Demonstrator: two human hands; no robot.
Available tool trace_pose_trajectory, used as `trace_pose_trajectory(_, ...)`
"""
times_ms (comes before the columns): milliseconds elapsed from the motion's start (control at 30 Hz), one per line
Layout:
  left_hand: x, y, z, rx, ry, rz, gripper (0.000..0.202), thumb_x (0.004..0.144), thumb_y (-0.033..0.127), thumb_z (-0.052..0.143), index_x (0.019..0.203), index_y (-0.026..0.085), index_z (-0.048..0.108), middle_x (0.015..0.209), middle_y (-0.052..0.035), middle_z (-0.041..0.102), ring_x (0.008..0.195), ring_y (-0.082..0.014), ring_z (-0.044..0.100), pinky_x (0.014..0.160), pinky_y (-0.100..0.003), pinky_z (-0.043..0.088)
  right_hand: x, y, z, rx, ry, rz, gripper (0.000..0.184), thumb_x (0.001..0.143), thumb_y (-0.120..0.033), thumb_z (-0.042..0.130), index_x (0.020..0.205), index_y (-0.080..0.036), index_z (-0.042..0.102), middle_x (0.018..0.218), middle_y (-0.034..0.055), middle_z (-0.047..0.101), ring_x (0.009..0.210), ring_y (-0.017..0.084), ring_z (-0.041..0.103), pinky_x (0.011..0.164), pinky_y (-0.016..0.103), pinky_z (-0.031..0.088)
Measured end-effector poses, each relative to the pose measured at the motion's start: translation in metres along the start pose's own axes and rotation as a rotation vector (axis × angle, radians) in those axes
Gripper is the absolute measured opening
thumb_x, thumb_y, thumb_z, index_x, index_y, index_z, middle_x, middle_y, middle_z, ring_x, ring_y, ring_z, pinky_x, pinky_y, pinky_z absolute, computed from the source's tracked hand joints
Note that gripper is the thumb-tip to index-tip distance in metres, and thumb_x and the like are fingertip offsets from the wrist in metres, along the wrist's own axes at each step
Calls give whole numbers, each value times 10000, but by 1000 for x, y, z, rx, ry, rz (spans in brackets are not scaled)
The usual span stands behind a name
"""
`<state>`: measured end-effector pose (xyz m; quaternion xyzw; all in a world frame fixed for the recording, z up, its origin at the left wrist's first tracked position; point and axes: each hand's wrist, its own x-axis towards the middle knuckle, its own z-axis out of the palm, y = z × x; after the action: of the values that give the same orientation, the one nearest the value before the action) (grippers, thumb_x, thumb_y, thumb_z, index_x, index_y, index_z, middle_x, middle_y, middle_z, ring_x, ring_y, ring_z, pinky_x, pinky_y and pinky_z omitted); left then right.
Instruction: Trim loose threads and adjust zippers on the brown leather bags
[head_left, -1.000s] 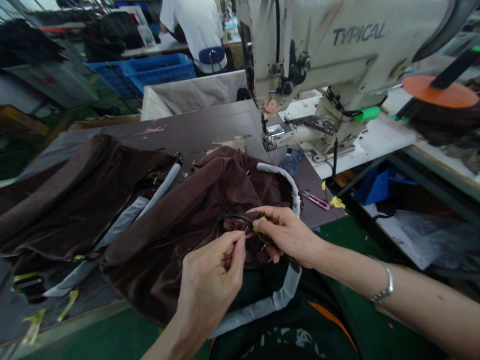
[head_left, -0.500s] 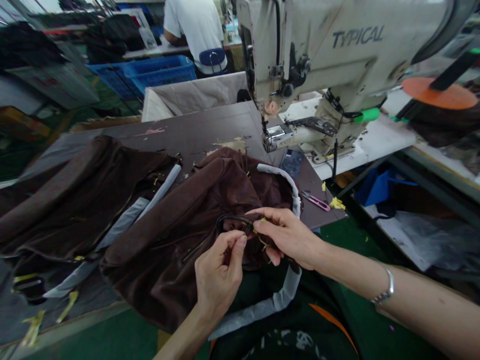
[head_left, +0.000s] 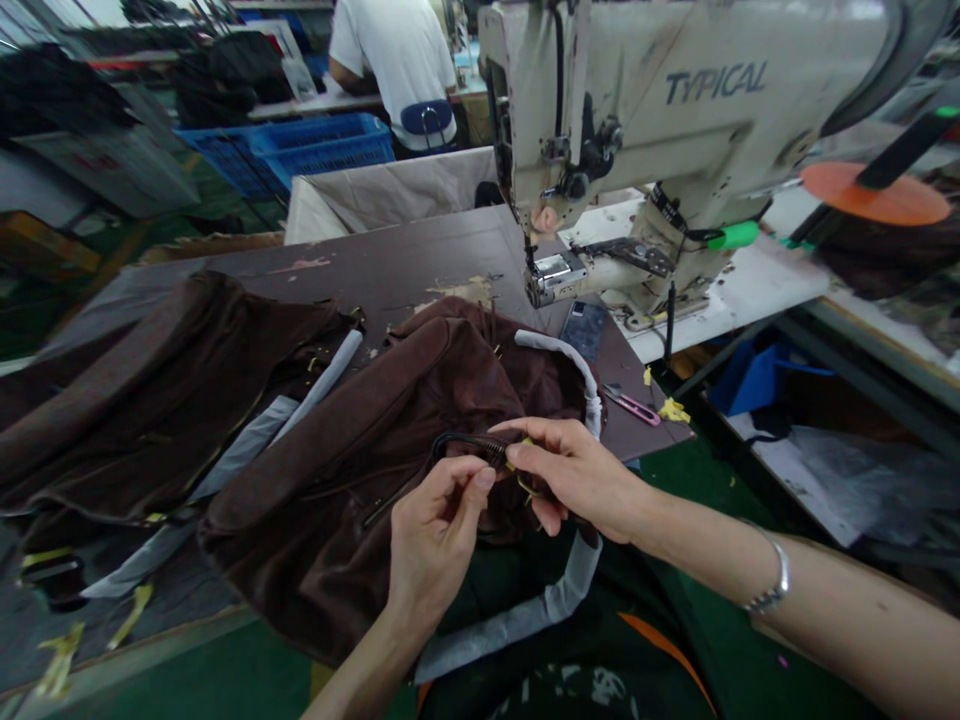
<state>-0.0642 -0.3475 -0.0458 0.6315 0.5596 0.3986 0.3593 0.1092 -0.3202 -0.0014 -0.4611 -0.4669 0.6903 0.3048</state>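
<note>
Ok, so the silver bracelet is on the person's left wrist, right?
Not the left: the silver bracelet is on the person's right wrist, as the head view shows, just up the arm from the right hand.

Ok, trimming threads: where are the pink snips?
Head view: the pink snips lie on the dark table, right of the brown garment, beside a yellow tape scrap.

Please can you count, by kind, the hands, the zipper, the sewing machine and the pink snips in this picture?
Bare hands: 2
Dark curved metal-toothed zipper: 1
Large cream sewing machine: 1
Small pink-handled metal snips: 1
Total: 5
</note>
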Motion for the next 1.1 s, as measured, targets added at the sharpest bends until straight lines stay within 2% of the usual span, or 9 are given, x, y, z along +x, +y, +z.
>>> trace_pose_trajectory(133,3,-1,-14,-59,-177,-48,138,895,269,564,1005,194,603,844,-3,654,775,-125,631,713,-214,493,-1,0,-1,49,-16,19,373,900,-295,465,1246,-222,585,657,-19,636,324,47,463,320,144,319)
trace_pose_trajectory(233,4,-1,-20,-83,-229,-64,151,880,258,591,1019,203,607,920,-9,672,853,-134,650,765,-217,502,-1,1,-1,63,-29,25,373,905,-300,460,1251,-233,581,756,4,669,324,39,471,309,142,313)
trace_pose_trajectory(400,3,-1,-14,-91,-151,-55,94,882,250,586,960,201,605,879,-3,658,853,-138,644,767,-226,498,-1,0,0,36,-34,14,374,909,-306,457,1256,-240,578,816,13,680,328,37,483,306,144,328)
trace_pose_trajectory(633,-1,3,-4,-57,-81,-22,85,885,241,577,952,194,596,851,-6,630,797,-130,611,731,-228,488,-3,-4,-1,-25,-22,0,386,917,-315,444,1271,-227,568,640,-31,634,315,46,464,313,138,317)
trace_pose_trajectory(800,0,3,-6,2,-66,12,93,891,250,561,935,185,611,854,-25,618,785,-137,594,727,-234,487,-1,-5,-1,-9,-22,14,384,908,-291,445,1267,-238,572,715,-13,673,304,38,467,305,139,328)
trace_pose_trajectory(1100,-3,0,-9,-22,-57,30,135,888,227,558,1005,208,624,928,-35,642,876,-167,628,793,-265,509,0,-10,2,82,-9,62,366,901,-252,456,1238,-222,595,855,23,707,304,20,478,286,132,299)
